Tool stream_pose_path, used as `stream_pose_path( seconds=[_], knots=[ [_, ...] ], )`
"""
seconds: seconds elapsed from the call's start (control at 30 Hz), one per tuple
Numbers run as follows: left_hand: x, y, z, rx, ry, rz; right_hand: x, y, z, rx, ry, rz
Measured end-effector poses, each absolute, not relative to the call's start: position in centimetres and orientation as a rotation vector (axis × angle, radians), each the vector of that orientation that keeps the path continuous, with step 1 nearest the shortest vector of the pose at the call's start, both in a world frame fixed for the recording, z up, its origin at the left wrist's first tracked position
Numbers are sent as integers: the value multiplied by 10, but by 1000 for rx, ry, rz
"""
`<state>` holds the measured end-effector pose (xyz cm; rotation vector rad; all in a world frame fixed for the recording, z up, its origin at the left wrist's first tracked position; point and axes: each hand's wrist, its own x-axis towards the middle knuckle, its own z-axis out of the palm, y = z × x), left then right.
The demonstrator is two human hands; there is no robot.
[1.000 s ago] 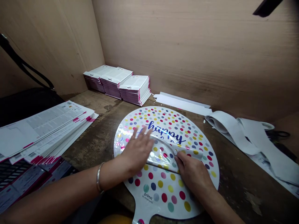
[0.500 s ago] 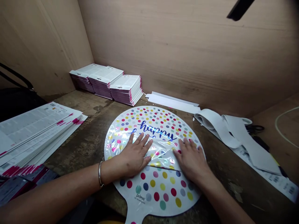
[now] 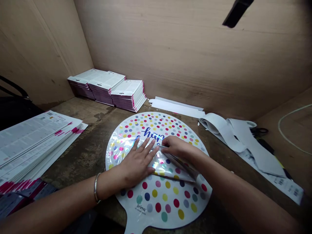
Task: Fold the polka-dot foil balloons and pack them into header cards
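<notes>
A flat round foil balloon point(image 3: 161, 198), white with coloured dots and blue "happy" lettering, lies on the wooden table point(image 3: 90, 152). A second shiny dotted foil piece point(image 3: 170, 167) lies folded across its middle. My left hand point(image 3: 137, 161) rests flat on the folded piece, fingers stretched out. My right hand point(image 3: 176, 146) reaches over from the right and its fingers are closed on the upper edge of the folded piece, next to my left fingertips.
Three stacks of white and pink packaging cards point(image 3: 107, 87) stand at the back left by the plywood wall. A fanned pile of printed cards point(image 3: 34, 139) lies at the left. White paper strips point(image 3: 234, 133) lie at the right.
My right hand lifted from lying flat and moved left to the folded foil's upper edge, closing on it. The left hand stayed pressed flat. The view shifted slightly.
</notes>
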<state>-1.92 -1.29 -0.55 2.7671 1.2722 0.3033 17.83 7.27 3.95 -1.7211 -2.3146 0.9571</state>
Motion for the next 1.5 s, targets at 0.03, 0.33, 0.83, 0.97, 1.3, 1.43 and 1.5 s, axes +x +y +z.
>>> stream_pose_path(
  seconds=[0.03,0.33,0.83,0.97,1.3,1.43,1.5],
  knots=[
    [-20,-15,-2,2783,1246,380,180,69,39,-1740,-2260,969],
    [-28,-22,0,2547,1038,503,198,2,30,-1822,-2072,805],
    [-50,-48,-7,2348,1230,637,198,-51,6,-1359,-2339,660],
    [-43,-44,-2,2216,1560,573,188,-46,12,-1624,-2124,697],
    [-29,-30,-3,2125,1723,547,172,-39,9,-1905,-1914,497],
    [-27,-29,-2,2451,1691,492,172,-43,4,-1833,-2029,359],
    [-27,-27,-2,2692,1479,484,173,-42,-2,-1765,-2107,179]
  ],
)
